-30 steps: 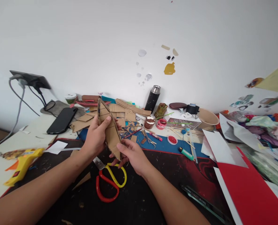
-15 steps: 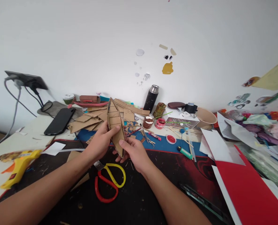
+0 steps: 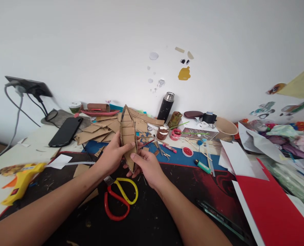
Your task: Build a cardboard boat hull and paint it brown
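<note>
A small cardboard boat (image 3: pixel 128 131) is held up over the dark mat, its pointed end away from me and its inside facing me. My left hand (image 3: pixel 114 152) grips its left side, with the thumb lying across the inside. Lower down, my right hand (image 3: pixel 148 165) pinches the near end, thumb on the inside and fingers behind. The fingertips under the boat are partly hidden. Just below my hands, scissors (image 3: pixel 117 200) with one red and one yellow handle lie on the mat; the blades run under my left forearm.
To the left are a yellow glue gun (image 3: pixel 25 181) and a black phone (image 3: pixel 65 131). Cardboard scraps (image 3: pixel 98 131) pile up behind the boat. A black flask (image 3: pixel 165 107), paint jars (image 3: pixel 162 133) and a green-capped tube (image 3: pixel 202 166) stand or lie right of centre. Red card (image 3: pixel 272 205) covers the right side.
The boat's far end has swung slightly right, making it more upright in view. My left hand has shifted a little with it; both hands keep their hold.
</note>
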`<state>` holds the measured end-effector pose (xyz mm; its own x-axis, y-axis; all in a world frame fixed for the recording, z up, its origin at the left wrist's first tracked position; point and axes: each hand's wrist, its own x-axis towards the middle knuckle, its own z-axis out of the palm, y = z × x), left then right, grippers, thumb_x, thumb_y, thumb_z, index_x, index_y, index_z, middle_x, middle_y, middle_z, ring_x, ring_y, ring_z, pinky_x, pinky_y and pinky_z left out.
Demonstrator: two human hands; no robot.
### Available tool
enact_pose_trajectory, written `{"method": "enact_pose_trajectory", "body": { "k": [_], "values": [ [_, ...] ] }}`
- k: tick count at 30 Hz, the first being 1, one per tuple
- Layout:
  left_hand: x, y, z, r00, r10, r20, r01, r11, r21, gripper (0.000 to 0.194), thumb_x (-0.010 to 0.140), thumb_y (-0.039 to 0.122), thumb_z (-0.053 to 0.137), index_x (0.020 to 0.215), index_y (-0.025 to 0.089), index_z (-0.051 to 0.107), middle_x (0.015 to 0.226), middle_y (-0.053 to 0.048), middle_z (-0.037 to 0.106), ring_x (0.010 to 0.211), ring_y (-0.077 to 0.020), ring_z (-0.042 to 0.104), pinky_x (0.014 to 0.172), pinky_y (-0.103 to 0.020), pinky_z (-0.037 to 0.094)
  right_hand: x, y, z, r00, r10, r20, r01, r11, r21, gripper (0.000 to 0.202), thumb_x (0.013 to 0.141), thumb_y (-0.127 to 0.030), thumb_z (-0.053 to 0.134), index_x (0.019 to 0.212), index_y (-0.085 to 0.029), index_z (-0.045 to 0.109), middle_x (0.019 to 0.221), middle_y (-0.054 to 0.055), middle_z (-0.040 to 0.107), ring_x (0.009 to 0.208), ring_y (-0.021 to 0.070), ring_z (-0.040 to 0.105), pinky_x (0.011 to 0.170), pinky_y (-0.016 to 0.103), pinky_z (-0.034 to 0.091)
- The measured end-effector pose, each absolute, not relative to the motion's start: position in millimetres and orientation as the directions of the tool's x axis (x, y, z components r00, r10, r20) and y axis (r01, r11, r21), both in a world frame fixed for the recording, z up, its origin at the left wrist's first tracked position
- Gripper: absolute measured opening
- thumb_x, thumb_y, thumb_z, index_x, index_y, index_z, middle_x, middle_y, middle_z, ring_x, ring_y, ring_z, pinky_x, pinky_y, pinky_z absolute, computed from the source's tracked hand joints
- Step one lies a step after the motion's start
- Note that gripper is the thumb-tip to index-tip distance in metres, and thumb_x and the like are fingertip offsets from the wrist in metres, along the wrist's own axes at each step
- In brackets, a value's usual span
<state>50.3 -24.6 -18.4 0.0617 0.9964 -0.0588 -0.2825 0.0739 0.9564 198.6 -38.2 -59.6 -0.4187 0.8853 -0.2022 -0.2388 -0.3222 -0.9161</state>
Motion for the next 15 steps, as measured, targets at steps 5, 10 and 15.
{"method": "enact_pose_trajectory", "body": {
  "k": [5, 10, 15],
  "values": [
    [50.1, -24.2, -18.6, 0.073, 0.996, -0.054, -0.289, 0.073, 0.955, 0.056, 0.068, 0.031, 0.091, 0.117, 0.025, 0.064, 0.102, -0.009, 0.082, 0.049, -0.0193, 0.065, 0.026, -0.025, 0.039, 197.6, -38.7, -58.6, -0.405, 0.894, -0.194, -0.226, -0.303, -0.926, 0.063, 0.078, -0.072, 0.087, 0.101, -0.019, 0.063, 0.076, 0.004, 0.079, 0.049, 0.0178, 0.073, 0.045, 0.022, 0.051],
    [50.5, -24.6, -27.7, 0.049, 0.998, -0.045, -0.273, 0.057, 0.960, 0.052, 0.069, 0.026, 0.084, 0.117, 0.024, 0.064, 0.113, -0.011, 0.082, 0.060, -0.0214, 0.072, 0.031, -0.024, 0.042, 193.2, -40.8, -61.6, -0.393, 0.898, -0.198, -0.204, -0.295, -0.934, 0.061, 0.078, -0.068, 0.087, 0.105, -0.019, 0.062, 0.074, 0.003, 0.078, 0.047, 0.0155, 0.070, 0.043, 0.022, 0.050],
    [45.9, -20.0, -23.7, 0.125, 0.990, -0.070, -0.284, 0.104, 0.953, 0.055, 0.075, 0.032, 0.084, 0.124, 0.023, 0.063, 0.109, -0.008, 0.082, 0.064, -0.0225, 0.072, 0.035, -0.026, 0.043, 195.6, -37.8, -62.5, -0.429, 0.877, -0.216, -0.193, -0.323, -0.927, 0.059, 0.079, -0.066, 0.085, 0.105, -0.019, 0.061, 0.080, 0.004, 0.081, 0.049, 0.0161, 0.072, 0.043, 0.022, 0.051]
  ]
}}
